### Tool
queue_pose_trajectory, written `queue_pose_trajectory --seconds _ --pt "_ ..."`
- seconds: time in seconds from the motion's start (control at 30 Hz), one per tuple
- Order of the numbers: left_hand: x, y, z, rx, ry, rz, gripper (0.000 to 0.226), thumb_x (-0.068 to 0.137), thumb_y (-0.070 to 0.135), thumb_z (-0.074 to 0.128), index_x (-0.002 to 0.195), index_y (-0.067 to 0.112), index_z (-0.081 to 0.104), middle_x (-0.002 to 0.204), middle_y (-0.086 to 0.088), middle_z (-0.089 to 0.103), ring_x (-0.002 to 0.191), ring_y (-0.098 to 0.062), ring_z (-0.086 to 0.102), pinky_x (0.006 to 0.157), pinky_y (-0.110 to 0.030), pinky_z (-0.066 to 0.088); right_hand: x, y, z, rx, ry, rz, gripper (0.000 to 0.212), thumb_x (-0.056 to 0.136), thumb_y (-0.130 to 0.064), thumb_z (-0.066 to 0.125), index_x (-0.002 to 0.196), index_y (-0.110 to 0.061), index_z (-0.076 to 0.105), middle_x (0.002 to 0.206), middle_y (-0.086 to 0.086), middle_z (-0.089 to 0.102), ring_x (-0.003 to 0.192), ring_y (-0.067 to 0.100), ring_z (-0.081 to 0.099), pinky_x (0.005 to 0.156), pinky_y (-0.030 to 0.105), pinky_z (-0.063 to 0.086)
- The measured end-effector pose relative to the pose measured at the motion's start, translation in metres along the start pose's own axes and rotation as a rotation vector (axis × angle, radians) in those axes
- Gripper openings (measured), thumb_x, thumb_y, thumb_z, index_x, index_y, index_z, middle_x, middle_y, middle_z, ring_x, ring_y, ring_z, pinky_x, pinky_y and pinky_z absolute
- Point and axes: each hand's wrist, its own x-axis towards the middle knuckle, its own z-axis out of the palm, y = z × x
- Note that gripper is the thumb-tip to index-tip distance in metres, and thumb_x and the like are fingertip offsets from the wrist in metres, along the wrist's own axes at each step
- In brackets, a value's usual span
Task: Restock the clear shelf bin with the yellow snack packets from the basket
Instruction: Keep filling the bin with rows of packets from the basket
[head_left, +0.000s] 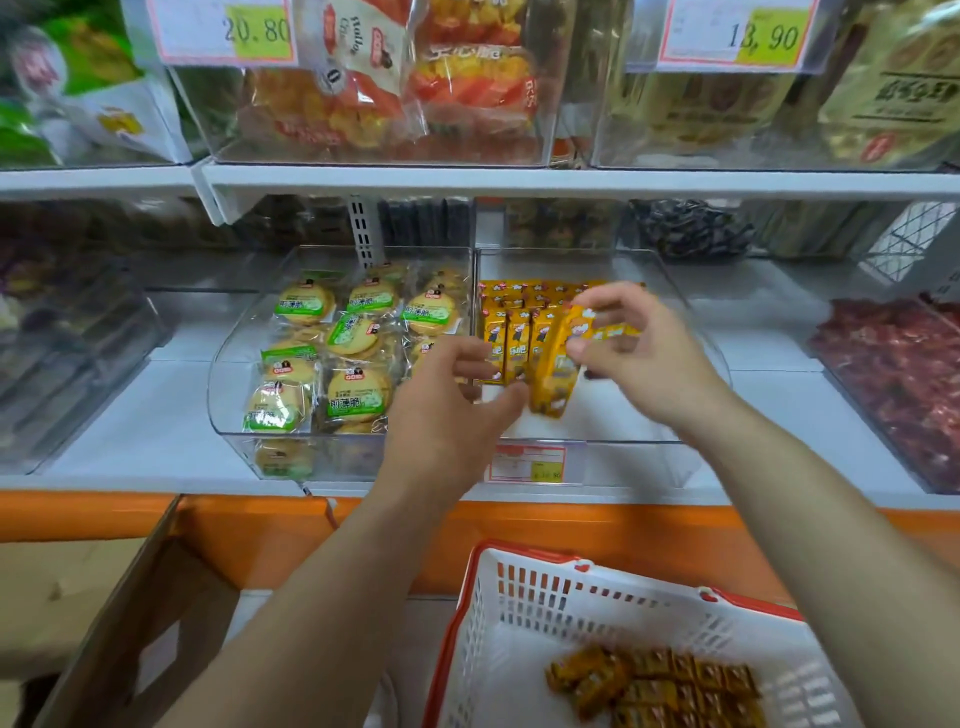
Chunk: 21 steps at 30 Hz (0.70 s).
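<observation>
- Clear shelf bin (623, 460): transparent hard plastic — smooth, glossy, catching reflections.
- Yellow snack packets (511, 340): shiny printed film wrappers.
- Basket (519, 597): white moulded plastic with slotted walls and a red plastic rim, slight sheen.
- Round biscuit packs (358, 395): clear, crinkly, glossy film.
- Cardboard box (156, 597): brown, matt — plain paperboard.
- Shelf (156, 415): smooth, white, matt.

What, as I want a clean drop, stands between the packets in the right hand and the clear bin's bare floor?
Nothing visible. The right hand pinches the yellow packets just above the clear bin's bare floor; the left hand sits to their left, beside the standing row, not underneath.
</observation>
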Motion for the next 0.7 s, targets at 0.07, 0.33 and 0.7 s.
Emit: queue_pose_trajectory --seconds 0.07,0.33,0.7 --pt "0.004 -0.007 -0.004 0.136 0.097 -0.007 0.046 0.086 0.035 0.079 0.126 0.026 0.057 0.109 0.014 0.064 0.096 -0.010 0.063 0.082 -0.038 0.059 0.028 0.017 -0.008 -0.125 0.103 -0.014 0.037 0.080 -0.003 0.077 0.096 -0.032 0.061 0.092 -0.005 0.060 0.077 0.019 0.061 0.075 0.038 0.056" --pt "0.004 -0.026 0.008 0.491 -0.026 -0.109 0.059 0.086 0.048 0.076 0.134 0.026 0.050 0.125 0.004 0.066 0.108 -0.023 0.066 0.091 -0.046 0.056 0.101 0.084 0.000 -0.482 0.063 0.083 0.038 0.075 -0.010 0.081 0.107 -0.022 0.067 0.098 0.005 0.068 0.090 0.025 0.065 0.085 0.045 0.056" --pt "0.006 -0.028 0.013 0.544 -0.030 -0.137 0.063 0.078 0.047 0.081 0.128 0.027 0.050 0.110 0.007 0.068 0.100 -0.022 0.066 0.091 -0.049 0.054 0.116 0.101 0.018 -0.655 0.055 0.084 0.042 0.079 -0.012 0.073 0.121 -0.014 0.067 0.111 0.010 0.071 0.102 0.027 0.065 0.085 0.029 0.048"
